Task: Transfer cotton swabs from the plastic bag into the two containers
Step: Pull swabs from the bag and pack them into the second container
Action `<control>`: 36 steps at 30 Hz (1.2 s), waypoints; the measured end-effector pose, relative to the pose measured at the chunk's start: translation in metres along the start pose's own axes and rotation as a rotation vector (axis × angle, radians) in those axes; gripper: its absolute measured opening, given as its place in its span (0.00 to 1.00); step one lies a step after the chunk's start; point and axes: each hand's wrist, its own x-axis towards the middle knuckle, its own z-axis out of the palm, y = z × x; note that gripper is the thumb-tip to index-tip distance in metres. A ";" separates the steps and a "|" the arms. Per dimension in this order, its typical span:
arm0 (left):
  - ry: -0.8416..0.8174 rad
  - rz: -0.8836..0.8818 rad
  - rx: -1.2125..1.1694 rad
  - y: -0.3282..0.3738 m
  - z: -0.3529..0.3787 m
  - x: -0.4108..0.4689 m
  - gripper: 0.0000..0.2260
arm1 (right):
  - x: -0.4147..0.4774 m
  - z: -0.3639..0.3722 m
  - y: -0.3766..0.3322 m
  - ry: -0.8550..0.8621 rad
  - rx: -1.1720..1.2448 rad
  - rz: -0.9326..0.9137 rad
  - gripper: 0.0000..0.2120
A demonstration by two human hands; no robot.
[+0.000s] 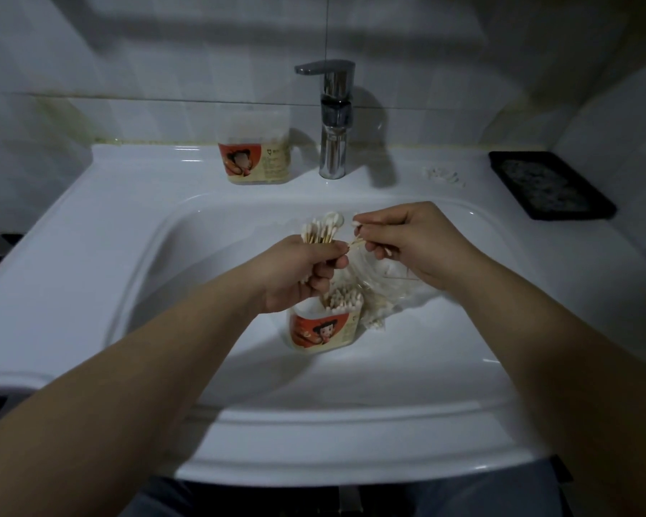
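Left hand: grip closed around a bundle of cotton swabs, wooden stems in the fist, white tips pointing up and away. Right hand: grip closed in a pinch on a few swabs, their stems meeting the left thumb. Both hands are over the basin, forearms reaching in across the front rim.

Surface: white glazed sink, glossy, with a broad flat rim. In the basin, directly below the left hand, stands an open container with a red cartoon label, upright, and packed with swabs tips-up on its right side. The clear plastic bag lies crumpled just right of it, touching it, under the right hand, with swabs inside.

Back ledge: the second container, same label, upright, left of the chrome faucet. Contents cannot be told. Right of the faucet, a small scatter of loose swabs; further right, a black tray.

Room: dim light; white tiled wall behind, corner at right.
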 end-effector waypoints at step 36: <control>0.131 0.172 0.055 -0.012 0.010 0.005 0.14 | -0.009 0.028 0.006 -0.124 -0.697 -0.162 0.09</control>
